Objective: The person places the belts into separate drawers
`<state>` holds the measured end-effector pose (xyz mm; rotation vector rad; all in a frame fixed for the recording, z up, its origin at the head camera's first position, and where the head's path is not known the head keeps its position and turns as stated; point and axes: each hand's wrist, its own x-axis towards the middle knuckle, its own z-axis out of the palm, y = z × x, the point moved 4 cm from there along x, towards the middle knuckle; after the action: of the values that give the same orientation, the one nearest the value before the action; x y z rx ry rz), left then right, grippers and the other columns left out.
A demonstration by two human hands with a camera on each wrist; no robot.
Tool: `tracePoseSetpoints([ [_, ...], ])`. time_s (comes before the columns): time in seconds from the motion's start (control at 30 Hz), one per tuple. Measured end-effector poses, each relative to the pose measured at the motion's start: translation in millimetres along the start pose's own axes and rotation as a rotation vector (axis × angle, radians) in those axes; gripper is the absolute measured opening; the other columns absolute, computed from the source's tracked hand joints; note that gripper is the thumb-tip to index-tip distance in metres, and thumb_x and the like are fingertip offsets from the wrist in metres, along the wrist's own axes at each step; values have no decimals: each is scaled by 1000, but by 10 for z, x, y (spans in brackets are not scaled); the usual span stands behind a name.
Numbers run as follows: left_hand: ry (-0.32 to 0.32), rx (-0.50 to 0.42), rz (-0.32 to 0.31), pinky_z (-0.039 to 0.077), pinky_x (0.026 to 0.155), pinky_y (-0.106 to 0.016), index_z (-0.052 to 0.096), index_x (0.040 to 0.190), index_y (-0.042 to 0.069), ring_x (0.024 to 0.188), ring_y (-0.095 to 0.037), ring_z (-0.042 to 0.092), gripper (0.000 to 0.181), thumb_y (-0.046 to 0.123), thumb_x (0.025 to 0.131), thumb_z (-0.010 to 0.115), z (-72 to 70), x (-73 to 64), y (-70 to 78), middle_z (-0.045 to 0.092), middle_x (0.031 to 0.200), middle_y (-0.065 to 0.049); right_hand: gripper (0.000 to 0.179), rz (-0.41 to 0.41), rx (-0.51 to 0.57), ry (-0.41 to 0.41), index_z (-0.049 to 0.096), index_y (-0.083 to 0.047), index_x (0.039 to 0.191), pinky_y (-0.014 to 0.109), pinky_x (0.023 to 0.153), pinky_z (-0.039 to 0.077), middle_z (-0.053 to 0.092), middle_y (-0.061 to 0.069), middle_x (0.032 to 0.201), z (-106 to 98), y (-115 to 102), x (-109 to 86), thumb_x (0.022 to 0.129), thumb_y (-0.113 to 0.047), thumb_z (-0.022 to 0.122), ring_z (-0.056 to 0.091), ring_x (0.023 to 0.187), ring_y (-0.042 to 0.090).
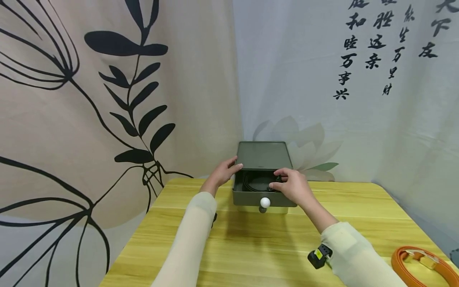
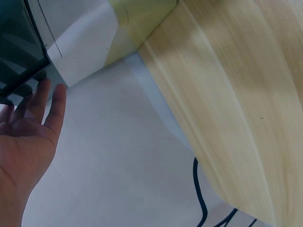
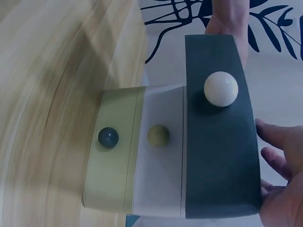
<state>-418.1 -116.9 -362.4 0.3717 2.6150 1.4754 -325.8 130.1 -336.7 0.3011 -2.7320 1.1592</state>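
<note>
A small drawer unit (image 1: 264, 154) with a dark green top stands at the table's far side. Its dark green top drawer (image 3: 220, 156), with a white knob (image 1: 265, 202), is pulled out. Inside lies a coiled black cable (image 1: 247, 182). My right hand (image 1: 295, 186) reaches over the drawer's right side, thumb and fingers around the cable's right part; the fingertips are partly hidden in the right wrist view. My left hand (image 1: 223, 174) lies along the unit's upper left side, fingers extended; in the left wrist view its fingertips (image 2: 57, 94) are right at the dark edge.
Below are a white drawer (image 3: 161, 179) and a pale green drawer (image 3: 111, 179), both pushed in. An orange strap (image 1: 405, 263) with a metal buckle lies coiled at the table's right front. A printed curtain (image 1: 201, 79) hangs close behind the wooden table (image 1: 251, 247).
</note>
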Motion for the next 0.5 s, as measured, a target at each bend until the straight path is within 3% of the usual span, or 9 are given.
tracePoseSetpoints([
  [0.27,7,17,1,38,109,-49,27,159,25,143,-30,35,69,51,101,52,-15,-21,12,28,161,-5,54,18,77,39,61,-8,136,50,93,51,58,17,136,-1,-77,-63,89,-32,76,56,124,34],
  [0.5,-5,9,2,37,110,-50,25,160,24,144,-30,33,70,50,100,53,-3,-1,8,27,162,-6,54,17,174,128,61,-7,135,47,92,53,58,19,135,-9,-151,-171,89,-30,77,57,124,33],
])
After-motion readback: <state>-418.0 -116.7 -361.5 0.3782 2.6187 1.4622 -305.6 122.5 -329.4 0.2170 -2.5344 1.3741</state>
